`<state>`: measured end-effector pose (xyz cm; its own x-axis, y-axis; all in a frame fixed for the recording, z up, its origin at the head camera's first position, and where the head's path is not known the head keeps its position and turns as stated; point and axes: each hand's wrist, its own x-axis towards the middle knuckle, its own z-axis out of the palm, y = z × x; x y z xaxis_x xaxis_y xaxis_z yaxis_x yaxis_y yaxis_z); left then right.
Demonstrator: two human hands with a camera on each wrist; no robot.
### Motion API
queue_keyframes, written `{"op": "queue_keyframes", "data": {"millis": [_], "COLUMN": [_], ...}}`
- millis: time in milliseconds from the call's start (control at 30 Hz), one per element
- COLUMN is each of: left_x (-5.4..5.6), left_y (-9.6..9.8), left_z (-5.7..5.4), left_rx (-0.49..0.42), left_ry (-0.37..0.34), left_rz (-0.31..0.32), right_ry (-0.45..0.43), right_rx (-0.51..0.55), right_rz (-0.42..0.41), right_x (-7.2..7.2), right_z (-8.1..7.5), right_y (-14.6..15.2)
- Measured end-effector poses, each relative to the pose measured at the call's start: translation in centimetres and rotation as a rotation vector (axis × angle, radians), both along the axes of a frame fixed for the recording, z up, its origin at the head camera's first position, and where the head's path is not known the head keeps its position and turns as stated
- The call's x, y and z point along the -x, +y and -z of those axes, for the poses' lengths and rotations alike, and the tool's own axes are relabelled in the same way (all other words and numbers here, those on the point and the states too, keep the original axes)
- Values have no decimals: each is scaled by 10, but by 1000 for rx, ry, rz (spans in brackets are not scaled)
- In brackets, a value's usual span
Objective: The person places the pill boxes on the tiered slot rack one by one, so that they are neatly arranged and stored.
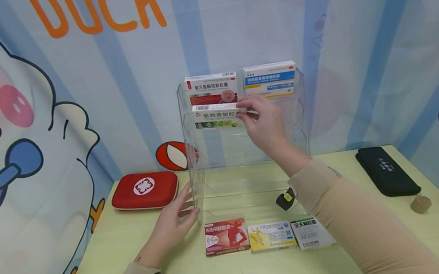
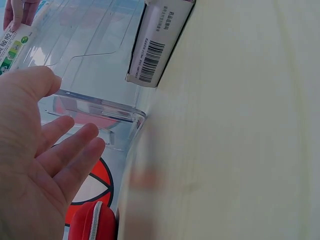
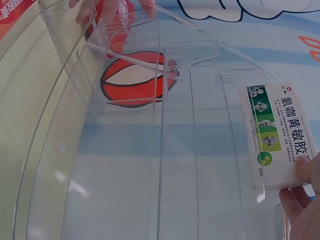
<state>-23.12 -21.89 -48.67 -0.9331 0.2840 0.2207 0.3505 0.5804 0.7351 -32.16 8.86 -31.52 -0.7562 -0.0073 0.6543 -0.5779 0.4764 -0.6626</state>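
Note:
My right hand pinches the right end of a white and green medicine box at the second tier of a clear stepped rack. In the right wrist view, thumb and fingers hold that box by one end. Above it, a white and red medicine box and a white and blue one stand side by side in the top tier. My left hand is beside the rack's lower left side, fingers spread, holding nothing; the left wrist view shows the same hand with loosely extended fingers.
In front of the rack lie a red medicine box, a yellow and white one and a white and green one. A red zip case sits at the left, a black pouch at the right. A printed cloth hangs behind.

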Motion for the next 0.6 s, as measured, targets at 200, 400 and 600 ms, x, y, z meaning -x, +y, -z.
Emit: {"op": "queue_keyframes", "data": {"millis": [200,400,600], "left_x": [1,0,-1], "left_y": [0,0,1], "left_z": [0,0,-1], "left_rx": [-2,-6,-9], "left_ry": [4,7,3], "left_rz": [0,3,0], "right_ry": [-10,-16,-13], "right_rx": [6,12,28], "right_rz": [-26,-42,-49], "right_x": [3,2,4], "right_z": [5,10,13], "right_y": [-3,-3,-3]}}
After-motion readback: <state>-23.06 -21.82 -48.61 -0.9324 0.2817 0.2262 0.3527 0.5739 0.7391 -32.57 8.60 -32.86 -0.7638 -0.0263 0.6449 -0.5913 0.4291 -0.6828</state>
